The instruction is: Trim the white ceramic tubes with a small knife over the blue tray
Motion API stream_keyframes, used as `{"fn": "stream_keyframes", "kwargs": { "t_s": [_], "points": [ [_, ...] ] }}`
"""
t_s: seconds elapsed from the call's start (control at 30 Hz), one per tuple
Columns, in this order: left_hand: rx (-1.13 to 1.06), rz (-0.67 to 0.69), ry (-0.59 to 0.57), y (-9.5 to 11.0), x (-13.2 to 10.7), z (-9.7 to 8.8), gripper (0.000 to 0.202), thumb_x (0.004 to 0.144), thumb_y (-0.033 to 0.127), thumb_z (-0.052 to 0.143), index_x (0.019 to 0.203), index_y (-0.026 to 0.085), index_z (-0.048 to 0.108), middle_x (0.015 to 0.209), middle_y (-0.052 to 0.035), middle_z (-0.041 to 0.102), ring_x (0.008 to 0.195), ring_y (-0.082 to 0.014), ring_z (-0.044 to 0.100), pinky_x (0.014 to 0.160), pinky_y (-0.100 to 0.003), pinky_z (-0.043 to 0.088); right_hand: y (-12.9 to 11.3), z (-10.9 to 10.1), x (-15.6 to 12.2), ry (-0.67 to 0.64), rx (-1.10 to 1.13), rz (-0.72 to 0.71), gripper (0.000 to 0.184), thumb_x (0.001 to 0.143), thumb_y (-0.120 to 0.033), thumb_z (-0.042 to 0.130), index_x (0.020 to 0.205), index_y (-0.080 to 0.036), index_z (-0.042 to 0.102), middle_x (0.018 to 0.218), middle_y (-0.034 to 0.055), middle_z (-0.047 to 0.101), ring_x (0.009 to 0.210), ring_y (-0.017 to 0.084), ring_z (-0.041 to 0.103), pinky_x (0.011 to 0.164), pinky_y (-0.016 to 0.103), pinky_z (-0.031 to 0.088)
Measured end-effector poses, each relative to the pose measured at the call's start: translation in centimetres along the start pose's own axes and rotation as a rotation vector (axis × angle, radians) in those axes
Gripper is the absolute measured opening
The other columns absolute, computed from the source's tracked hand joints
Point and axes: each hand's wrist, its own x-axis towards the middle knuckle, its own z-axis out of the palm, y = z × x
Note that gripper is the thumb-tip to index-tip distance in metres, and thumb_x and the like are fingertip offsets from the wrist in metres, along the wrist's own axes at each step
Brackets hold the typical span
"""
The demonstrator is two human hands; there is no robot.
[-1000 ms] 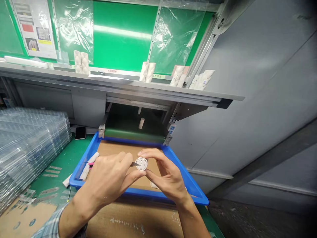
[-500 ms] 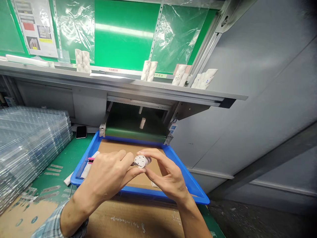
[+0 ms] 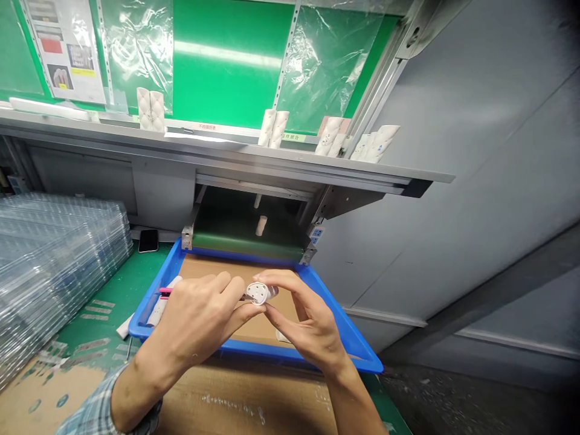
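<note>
Both are full: your left hand (image 3: 194, 305) grips a tool (image 3: 165, 292), seemingly working at the tube (image 3: 257, 293) pinched in your right hand (image 3: 312, 320); the next stroke needs steadiness.

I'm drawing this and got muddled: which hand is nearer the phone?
Left. The left hand is nearer the person and to the right of the phone; the right hand is farther right, holding a white tube.

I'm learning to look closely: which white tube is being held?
The white tube in the right hand, its round, holed end showing above the blue tray; no other tube is held.
</note>
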Motion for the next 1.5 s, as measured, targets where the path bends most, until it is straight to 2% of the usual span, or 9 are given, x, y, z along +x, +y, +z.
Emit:
{"fn": "stream_keyframes", "kwargs": {
  "t_s": [0.3,0.67,0.8,0.93,1.0,1.1,1.2,1.3,1.5],
  "points": [
    [0.054,-0.005,-0.002,-0.1,-0.1,-0.3,0.053,0.117,0.050,0.036,0.078,0.022,0.058,0.067,-0.0007,0.062,0.058,-0.0206,0.061,0.057,-0.036,0.030,-0.8,-0.1,0.4,-0.026,-0.114,-0.043,0.044,0.096,-0.006,0.070,0.134,-0.029,0.069,0.119,0.0071,0.077,0.108,0.024,0.074,0.093,0.035,0.063],
    [0.121,0.045,-0.068,-0.4,-0.3,-0.2,0.046,0.113,0.048,0.052,0.077,0.021,0.061,0.069,-0.0014,0.061,0.063,-0.0222,0.060,0.058,-0.038,0.029,-0.9,0.0,0.0,-0.093,-0.346,-0.086,0.049,0.099,-0.008,0.066,0.142,-0.030,0.067,0.121,0.0073,0.076,0.107,0.025,0.075,0.093,0.040,0.061],
    [0.109,0.052,0.020,-0.5,-0.2,-0.2,0.047,0.115,0.045,0.047,0.077,0.021,0.062,0.071,-0.0018,0.062,0.065,-0.0212,0.058,0.061,-0.037,0.033,-0.9,0.2,0.0,-0.078,-0.290,-0.032,0.043,0.100,-0.009,0.067,0.139,-0.027,0.065,0.123,0.0072,0.075,0.110,0.024,0.074,0.096,0.037,0.061],
    [-0.055,0.009,0.118,-0.7,-0.2,0.4,0.049,0.116,0.047,0.043,0.079,0.021,0.059,0.070,0.0006,0.061,0.061,-0.0175,0.055,0.060,-0.035,0.032,-0.9,0.4,-0.2,0.011,-0.166,0.052,0.034,0.101,-0.014,0.070,0.133,-0.026,0.063,0.121,0.0067,0.074,0.110,0.022,0.073,0.096,0.033,0.062],
    [-0.159,-0.059,0.087,-0.8,-0.3,0.8,0.051,0.115,0.056,0.042,0.080,0.021,0.058,0.069,0.0020,0.062,0.059,-0.0159,0.055,0.057,-0.034,0.029,-0.9,0.4,-0.4,0.046,-0.116,0.052,0.033,0.102,-0.017,0.072,0.132,-0.027,0.063,0.122,0.0068,0.073,0.111,0.022,0.072,0.098,0.032,0.061],
    [-0.265,-0.143,-0.033,-0.7,-0.4,1.2,0.055,0.110,0.066,0.044,0.080,0.022,0.055,0.070,0.0033,0.065,0.056,-0.0154,0.055,0.056,-0.034,0.025,-0.8,0.4,-0.6,0.048,-0.085,0.028,0.035,0.103,-0.018,0.072,0.135,-0.028,0.062,0.125,0.0076,0.072,0.115,0.023,0.071,0.101,0.033,0.061],
    [-0.297,-0.147,-0.126,-0.6,-0.5,1.2,0.051,0.110,0.064,0.049,0.079,0.022,0.054,0.070,0.0035,0.065,0.057,-0.0166,0.057,0.056,-0.034,0.023,-0.9,0.4,-0.6,0.024,-0.091,0.015,0.036,0.104,-0.019,0.071,0.138,-0.028,0.062,0.125,0.0089,0.072,0.116,0.024,0.071,0.101,0.036,0.061],
    [-0.281,-0.138,-0.164,-0.5,-0.5,1.1,0.047,0.110,0.061,0.051,0.082,0.023,0.056,0.071,0.0028,0.066,0.059,-0.0184,0.059,0.057,-0.034,0.021,-1.0,0.4,-0.5,0.004,-0.103,0.005,0.034,0.104,-0.020,0.070,0.137,-0.027,0.062,0.124,0.0099,0.073,0.115,0.025,0.072,0.099,0.037,0.063],
    [-0.213,-0.104,-0.185,-0.5,-0.6,1.1,0.055,0.114,0.061,0.036,0.087,0.021,0.062,0.075,-0.0008,0.070,0.060,-0.0209,0.062,0.056,-0.035,0.018,-1.0,0.5,-0.4,0.005,-0.093,-0.006,0.036,0.104,-0.015,0.070,0.137,-0.026,0.062,0.125,0.0090,0.073,0.116,0.023,0.071,0.101,0.035,0.062]
  ]
}}
